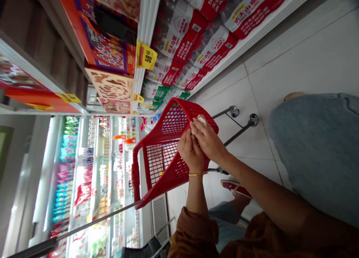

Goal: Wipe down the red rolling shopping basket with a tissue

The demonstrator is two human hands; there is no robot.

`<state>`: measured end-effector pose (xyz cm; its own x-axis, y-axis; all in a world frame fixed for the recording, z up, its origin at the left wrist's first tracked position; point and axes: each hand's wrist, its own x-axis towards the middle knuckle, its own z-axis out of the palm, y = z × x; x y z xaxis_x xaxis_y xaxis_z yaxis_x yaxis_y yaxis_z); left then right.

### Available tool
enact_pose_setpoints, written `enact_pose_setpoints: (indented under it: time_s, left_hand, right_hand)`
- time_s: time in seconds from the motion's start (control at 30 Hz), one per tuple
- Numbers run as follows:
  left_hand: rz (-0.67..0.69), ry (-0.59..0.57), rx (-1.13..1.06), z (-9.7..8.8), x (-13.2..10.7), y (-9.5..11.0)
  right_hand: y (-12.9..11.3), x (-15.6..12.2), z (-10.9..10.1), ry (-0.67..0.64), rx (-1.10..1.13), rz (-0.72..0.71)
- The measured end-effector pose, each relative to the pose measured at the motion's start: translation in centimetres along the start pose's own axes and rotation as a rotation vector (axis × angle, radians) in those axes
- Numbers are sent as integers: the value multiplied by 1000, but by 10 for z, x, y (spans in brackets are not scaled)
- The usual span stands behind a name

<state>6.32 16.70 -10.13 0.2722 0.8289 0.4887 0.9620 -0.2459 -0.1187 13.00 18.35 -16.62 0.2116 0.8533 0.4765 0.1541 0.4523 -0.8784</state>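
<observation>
As the left hand (190, 151) and right hand (209, 140) close, gripping a small white crumpled item (200, 122) between them, it sits over a red plastic mesh shopping cart (137, 175), near its far edge.

Left hand (190, 151), right hand (209, 140), small white item (201, 120) between them (partly hidden), red shopping cart (179, 108) beneath

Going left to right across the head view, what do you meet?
Lit refrigerated display case → red plastic shopping basket → left hand → right hand → white floor tiles → blue denim clothing
</observation>
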Motion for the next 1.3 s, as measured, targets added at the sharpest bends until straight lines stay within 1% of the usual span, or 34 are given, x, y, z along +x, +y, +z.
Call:
enact_pose_setpoints:
  time_s: [0.13,0.3,0.5,0.63,0.73,0.83,0.93,1.0,1.07,1.2,1.3]
  left_hand:
    - [-17,18,-2,1,0,-3]
    - [6,38,-27,1,-1,-5]
    - [21,38,-46,-1,0,-6]
    - [35,38,-72,-1,-1,-11]
    - [43,41,-75,-3,-4,-13]
    - [53,38,-99,-7,-7,-13]
    - [48,29,-131,-10,-11,-10]
    - [41,24,-144,-11,-13,-9]
    - [37,23,-153,-11,-14,-9]
    - [20,43,-158,-10,-16,-9]
    - [1,57,-159,-9,-17,-10]
  right_hand:
    - [4,-6,6,2,-54,59]
    - [3,-11,11,18,-71,103]
    - [23,-19,20,80,-37,247]
    - [27,-14,14,83,23,301]
    - [19,-4,4,87,47,249]
    - [7,4,-5,82,68,125]
    - [-1,7,-9,49,64,5]
    - [-3,7,-8,36,51,-41]
    - [-3,5,-8,30,46,-60]
    - [0,0,-7,17,67,-46]
    - [4,-5,-8,-15,84,-53]
